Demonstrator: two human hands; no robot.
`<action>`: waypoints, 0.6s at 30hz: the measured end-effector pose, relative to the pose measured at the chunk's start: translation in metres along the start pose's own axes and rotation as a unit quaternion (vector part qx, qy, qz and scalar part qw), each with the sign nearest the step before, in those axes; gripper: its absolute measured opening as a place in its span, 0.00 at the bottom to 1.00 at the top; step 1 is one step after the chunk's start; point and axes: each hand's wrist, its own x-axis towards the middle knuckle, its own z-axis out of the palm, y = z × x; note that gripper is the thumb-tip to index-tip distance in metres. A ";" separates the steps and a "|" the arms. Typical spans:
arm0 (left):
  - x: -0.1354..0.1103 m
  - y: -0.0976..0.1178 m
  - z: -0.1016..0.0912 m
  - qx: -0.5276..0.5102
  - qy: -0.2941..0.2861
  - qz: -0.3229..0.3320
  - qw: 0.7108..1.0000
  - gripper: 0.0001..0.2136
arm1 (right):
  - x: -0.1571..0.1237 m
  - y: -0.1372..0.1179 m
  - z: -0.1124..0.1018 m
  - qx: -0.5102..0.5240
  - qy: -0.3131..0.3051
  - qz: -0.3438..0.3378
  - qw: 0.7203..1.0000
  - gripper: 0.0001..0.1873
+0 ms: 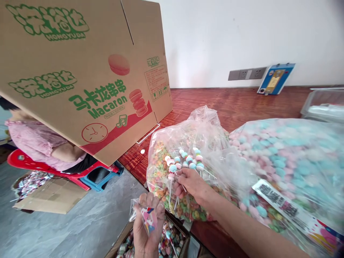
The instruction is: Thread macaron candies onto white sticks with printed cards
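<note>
Over the clear bag of colourful rings, I watched the right hand pinch one of the candy skewers; the left hand, fingers curled, held a printed wrapper.

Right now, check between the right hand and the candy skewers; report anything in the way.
Nothing visible is: the right hand is at the candy skewers, pinching a stick, and they lie atop the transparent bag. The left hand, holding a wrapper, is off left.
</note>
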 end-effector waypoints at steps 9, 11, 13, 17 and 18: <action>0.034 -0.023 0.014 0.019 0.012 0.003 1.000 0.08 | -0.073 -0.024 -0.061 0.092 -0.131 0.054 0.986 0.11; 0.038 -0.033 0.031 0.005 -0.028 -0.020 0.999 0.10 | -0.091 -0.023 -0.071 0.074 -0.146 0.041 0.986 0.13; 0.040 -0.044 0.051 0.004 -0.078 -0.025 0.997 0.14 | -0.107 -0.020 -0.078 0.042 -0.150 0.027 0.987 0.14; 0.040 -0.063 0.084 0.025 -0.072 -0.028 0.997 0.16 | -0.129 -0.010 -0.081 -0.020 -0.119 0.013 0.993 0.16; 0.040 -0.068 0.088 0.038 -0.061 -0.034 0.997 0.15 | -0.134 -0.009 -0.081 -0.040 -0.102 0.011 0.994 0.16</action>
